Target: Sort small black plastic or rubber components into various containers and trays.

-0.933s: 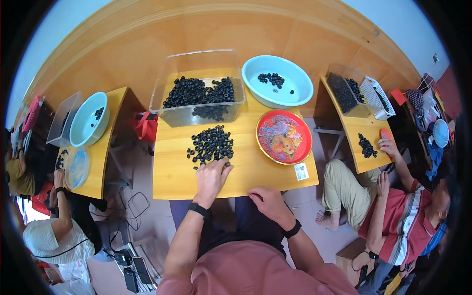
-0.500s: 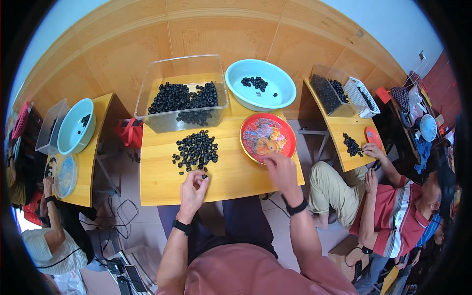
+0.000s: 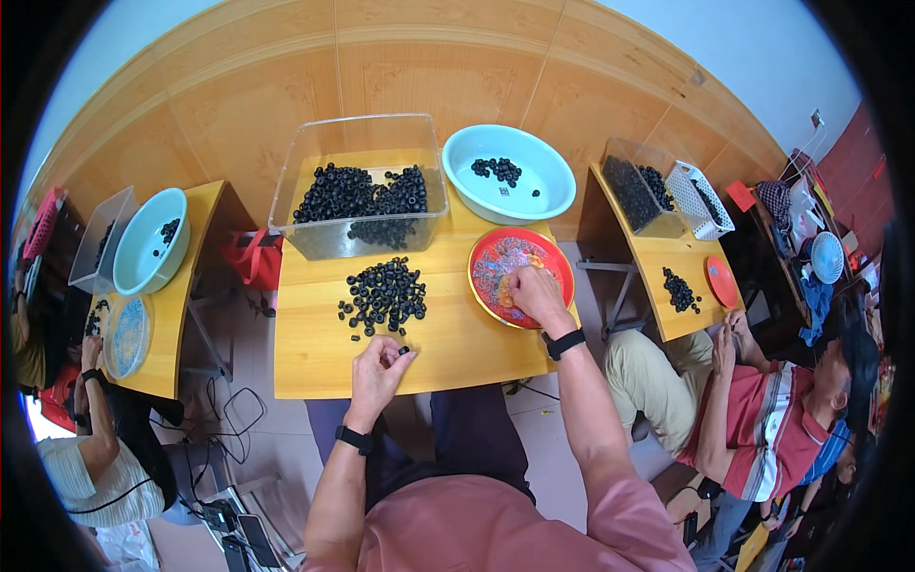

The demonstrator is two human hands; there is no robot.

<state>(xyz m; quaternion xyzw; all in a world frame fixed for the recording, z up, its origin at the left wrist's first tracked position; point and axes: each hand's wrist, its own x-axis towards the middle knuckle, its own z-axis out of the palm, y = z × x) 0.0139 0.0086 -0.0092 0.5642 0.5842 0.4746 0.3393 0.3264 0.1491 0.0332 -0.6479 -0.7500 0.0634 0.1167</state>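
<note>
At the table's near edge my left hand [image 3: 376, 377] is closed, pinching a small black ring-shaped part [image 3: 404, 350] between thumb and fingertips. My right hand [image 3: 537, 294] reaches down into a red round tray [image 3: 568, 279], its fingers pressed together among a heap of tiny bluish and reddish pieces [image 3: 494, 266]. Whatever the fingertips hold is hidden. Beyond my left hand, a loose pile of black parts [image 3: 385, 294] like the held one lies on the yellow table [image 3: 310, 329].
Behind the pile stands a clear plastic bin [image 3: 329, 244] with many black parts. Right of it, a light-blue basin [image 3: 550, 194] holds several more. Neighbouring tables [image 3: 205, 214] on both sides carry similar containers, with a person [image 3: 767, 419] seated at the right one.
My right hand has moved from the tray's near rim into the tray's middle. My left hand stays near the table edge with the black part. The right co-worker's hands came together.
</note>
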